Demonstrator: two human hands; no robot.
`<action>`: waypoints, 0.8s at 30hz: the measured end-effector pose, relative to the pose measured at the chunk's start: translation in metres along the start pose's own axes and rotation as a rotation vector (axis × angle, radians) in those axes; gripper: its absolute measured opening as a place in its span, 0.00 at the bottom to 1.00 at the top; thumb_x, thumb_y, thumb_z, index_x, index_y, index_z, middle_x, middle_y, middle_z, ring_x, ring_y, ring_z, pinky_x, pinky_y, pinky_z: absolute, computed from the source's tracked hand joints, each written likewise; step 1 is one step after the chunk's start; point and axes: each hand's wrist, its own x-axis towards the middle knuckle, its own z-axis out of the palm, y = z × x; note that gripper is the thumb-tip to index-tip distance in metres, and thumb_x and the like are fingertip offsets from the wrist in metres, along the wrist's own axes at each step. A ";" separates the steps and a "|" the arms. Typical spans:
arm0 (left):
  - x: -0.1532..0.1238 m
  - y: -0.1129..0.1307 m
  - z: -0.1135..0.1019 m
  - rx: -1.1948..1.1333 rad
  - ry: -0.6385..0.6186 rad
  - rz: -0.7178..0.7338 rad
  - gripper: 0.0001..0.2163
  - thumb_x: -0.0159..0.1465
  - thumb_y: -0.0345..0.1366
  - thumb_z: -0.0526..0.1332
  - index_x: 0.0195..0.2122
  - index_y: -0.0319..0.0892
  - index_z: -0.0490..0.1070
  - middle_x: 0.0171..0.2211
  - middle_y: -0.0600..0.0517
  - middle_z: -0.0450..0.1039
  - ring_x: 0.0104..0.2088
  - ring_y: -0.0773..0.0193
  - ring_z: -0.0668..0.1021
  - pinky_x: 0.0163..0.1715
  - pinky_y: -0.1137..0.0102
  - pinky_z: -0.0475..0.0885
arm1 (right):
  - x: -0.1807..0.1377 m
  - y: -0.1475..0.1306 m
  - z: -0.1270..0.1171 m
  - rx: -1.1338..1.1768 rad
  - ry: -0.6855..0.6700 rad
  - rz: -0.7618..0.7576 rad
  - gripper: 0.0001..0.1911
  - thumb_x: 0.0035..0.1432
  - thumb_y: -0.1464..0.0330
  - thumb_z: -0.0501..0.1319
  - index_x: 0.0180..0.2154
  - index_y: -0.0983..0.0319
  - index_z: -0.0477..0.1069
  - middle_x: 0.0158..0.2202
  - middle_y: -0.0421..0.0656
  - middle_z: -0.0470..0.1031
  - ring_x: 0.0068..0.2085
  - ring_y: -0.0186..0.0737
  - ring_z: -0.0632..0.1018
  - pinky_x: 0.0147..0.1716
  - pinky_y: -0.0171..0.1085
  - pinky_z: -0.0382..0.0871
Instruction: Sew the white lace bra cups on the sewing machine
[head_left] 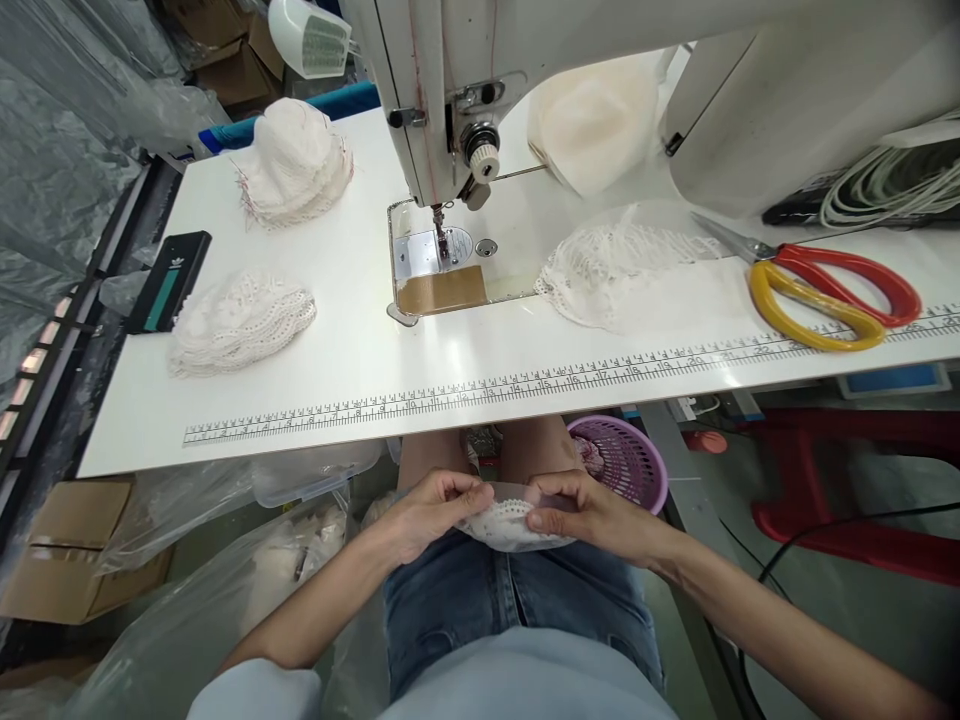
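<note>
Over my lap, a small piece of white lace fabric is stretched between my two hands. My left hand pinches its left end between thumb and fingers. At the other end, my right hand grips it the same way, thumb on top. The scalloped lace edge shows between the thumbs; the rest is partly hidden by the fingers. Beyond the table edge stands a sewing machine, its needle and presser foot above the metal plate.
On the white table lie white lace stacks, a fabric pile, a lace piece, red-and-yellow scissors and a black-and-green box. A printed ruler runs along the front edge. A purple basket sits below.
</note>
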 end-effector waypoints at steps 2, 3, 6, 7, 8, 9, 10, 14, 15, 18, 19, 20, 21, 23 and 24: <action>-0.002 -0.001 -0.003 0.010 -0.013 -0.008 0.14 0.49 0.42 0.70 0.26 0.35 0.74 0.24 0.54 0.69 0.26 0.71 0.68 0.28 0.76 0.61 | -0.001 0.000 -0.001 0.019 0.000 0.013 0.12 0.53 0.60 0.64 0.31 0.63 0.71 0.26 0.37 0.65 0.28 0.31 0.64 0.27 0.31 0.56; -0.003 0.000 -0.004 0.017 -0.015 -0.018 0.13 0.47 0.40 0.71 0.26 0.35 0.74 0.25 0.54 0.69 0.27 0.71 0.68 0.29 0.76 0.61 | -0.001 0.000 -0.001 0.026 0.004 0.018 0.12 0.53 0.60 0.64 0.30 0.63 0.72 0.26 0.37 0.65 0.28 0.31 0.64 0.27 0.31 0.56; -0.007 0.000 -0.006 0.050 0.006 -0.038 0.14 0.44 0.38 0.73 0.27 0.35 0.73 0.25 0.55 0.70 0.27 0.71 0.69 0.29 0.76 0.62 | 0.000 -0.001 -0.001 0.032 0.017 0.025 0.12 0.52 0.60 0.64 0.29 0.63 0.72 0.26 0.37 0.66 0.28 0.32 0.65 0.28 0.31 0.56; -0.007 0.000 -0.006 0.059 0.015 -0.038 0.14 0.43 0.37 0.73 0.27 0.35 0.73 0.25 0.55 0.70 0.27 0.71 0.69 0.30 0.76 0.62 | 0.000 -0.001 -0.001 0.033 0.017 0.027 0.12 0.52 0.60 0.64 0.29 0.63 0.72 0.26 0.38 0.66 0.29 0.32 0.65 0.28 0.31 0.56; -0.008 0.001 -0.006 0.067 0.018 -0.038 0.15 0.43 0.37 0.73 0.27 0.35 0.73 0.25 0.55 0.70 0.27 0.71 0.69 0.30 0.76 0.62 | 0.001 -0.001 -0.001 0.033 0.015 0.029 0.12 0.52 0.60 0.64 0.29 0.63 0.72 0.26 0.38 0.66 0.29 0.32 0.65 0.28 0.32 0.57; -0.009 0.001 -0.006 0.070 0.017 -0.040 0.15 0.42 0.37 0.73 0.28 0.35 0.73 0.25 0.55 0.70 0.27 0.71 0.69 0.31 0.76 0.63 | 0.001 -0.001 -0.001 0.034 0.012 0.031 0.12 0.52 0.60 0.64 0.29 0.63 0.72 0.26 0.38 0.67 0.29 0.32 0.65 0.28 0.32 0.57; -0.010 0.001 -0.006 0.070 0.013 -0.043 0.16 0.42 0.37 0.73 0.28 0.35 0.73 0.25 0.55 0.70 0.27 0.71 0.69 0.31 0.75 0.63 | 0.001 -0.001 -0.001 0.036 0.008 0.034 0.12 0.52 0.60 0.64 0.29 0.63 0.72 0.26 0.38 0.67 0.29 0.32 0.66 0.29 0.32 0.57; -0.013 0.003 -0.007 0.100 -0.034 -0.060 0.18 0.41 0.37 0.73 0.31 0.37 0.73 0.27 0.54 0.70 0.29 0.70 0.70 0.32 0.74 0.64 | 0.001 0.001 -0.002 0.042 0.014 0.034 0.12 0.53 0.60 0.64 0.28 0.63 0.71 0.26 0.38 0.66 0.29 0.32 0.65 0.29 0.32 0.57; -0.014 0.003 -0.008 0.128 -0.049 -0.058 0.18 0.42 0.37 0.73 0.32 0.37 0.73 0.28 0.54 0.70 0.29 0.69 0.70 0.32 0.74 0.64 | 0.001 0.002 -0.003 0.040 0.017 0.031 0.12 0.54 0.60 0.63 0.28 0.63 0.71 0.26 0.38 0.66 0.29 0.32 0.65 0.29 0.32 0.57; -0.015 0.004 -0.009 0.201 -0.061 -0.033 0.16 0.45 0.41 0.71 0.31 0.37 0.73 0.26 0.54 0.68 0.28 0.69 0.68 0.30 0.74 0.63 | 0.002 0.005 -0.004 0.028 0.020 0.026 0.12 0.55 0.60 0.62 0.28 0.63 0.70 0.27 0.38 0.65 0.29 0.32 0.65 0.29 0.32 0.57; -0.015 0.003 -0.009 0.201 -0.049 -0.016 0.16 0.48 0.43 0.70 0.30 0.36 0.73 0.26 0.54 0.68 0.28 0.69 0.68 0.29 0.74 0.62 | 0.002 0.006 -0.005 0.025 0.023 0.026 0.12 0.55 0.60 0.62 0.28 0.63 0.70 0.27 0.38 0.65 0.30 0.32 0.65 0.29 0.32 0.57; -0.015 0.003 -0.009 0.192 -0.035 0.002 0.16 0.50 0.45 0.68 0.29 0.36 0.73 0.25 0.54 0.67 0.28 0.69 0.67 0.29 0.74 0.61 | 0.003 0.007 -0.006 0.024 0.025 0.027 0.12 0.56 0.60 0.62 0.28 0.63 0.70 0.27 0.38 0.65 0.30 0.32 0.65 0.29 0.32 0.56; -0.015 0.003 -0.009 0.179 -0.020 0.018 0.16 0.52 0.47 0.65 0.29 0.36 0.72 0.25 0.54 0.67 0.28 0.70 0.67 0.30 0.74 0.61 | 0.003 0.008 -0.006 0.024 0.028 0.028 0.12 0.56 0.60 0.62 0.28 0.63 0.70 0.27 0.38 0.65 0.30 0.33 0.65 0.29 0.32 0.56; -0.015 0.002 -0.007 0.160 0.014 0.040 0.17 0.55 0.49 0.63 0.29 0.36 0.72 0.25 0.54 0.67 0.28 0.70 0.67 0.31 0.74 0.61 | 0.004 0.009 -0.007 0.021 0.036 0.030 0.13 0.56 0.60 0.61 0.28 0.63 0.70 0.27 0.38 0.64 0.30 0.32 0.64 0.29 0.32 0.56; -0.015 0.002 -0.006 0.162 0.035 0.046 0.17 0.55 0.49 0.63 0.29 0.36 0.72 0.25 0.54 0.67 0.28 0.70 0.67 0.31 0.74 0.61 | 0.005 0.010 -0.007 0.017 0.042 0.034 0.13 0.56 0.60 0.61 0.28 0.63 0.69 0.27 0.38 0.64 0.30 0.32 0.64 0.29 0.32 0.55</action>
